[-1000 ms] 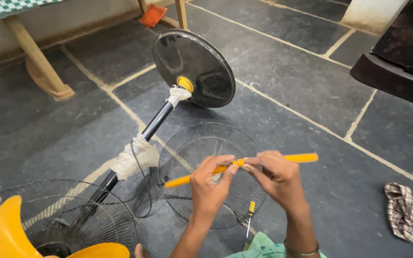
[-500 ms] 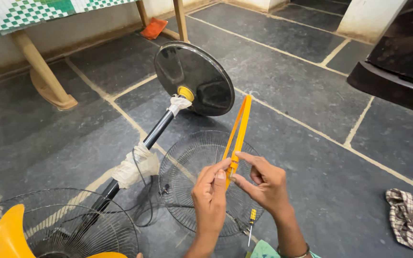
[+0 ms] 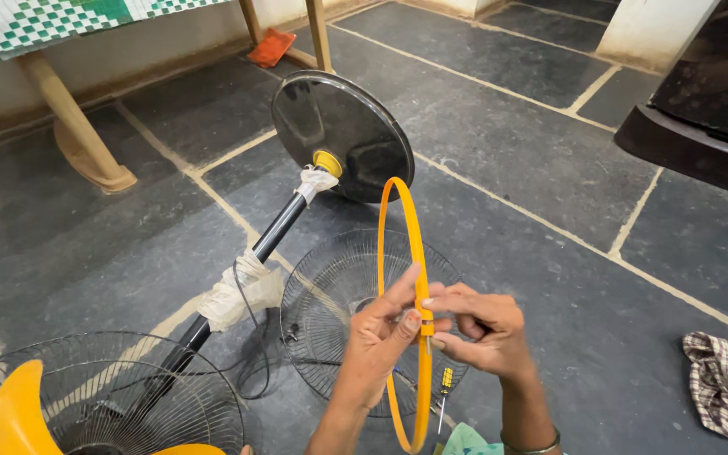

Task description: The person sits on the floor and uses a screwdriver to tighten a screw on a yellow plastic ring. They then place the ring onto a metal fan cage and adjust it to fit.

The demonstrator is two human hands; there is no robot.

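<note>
While a wire grille (image 3: 343, 316) lies below, left hand (image 3: 381, 337) and right hand (image 3: 482, 329) pinch shut on a thin orange plastic ring (image 3: 414, 253).

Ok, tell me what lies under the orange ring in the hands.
Under the orange ring, a wire fan grille lies flat on the stone floor, a small screwdriver beside it. Both hands hide the grille's centre.

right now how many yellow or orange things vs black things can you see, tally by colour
Yellow or orange: 4 – ring held by left hand and right hand, fan blades, collar, dustpan
Black: 3 – round base, pole, cord
Total: 7
</note>
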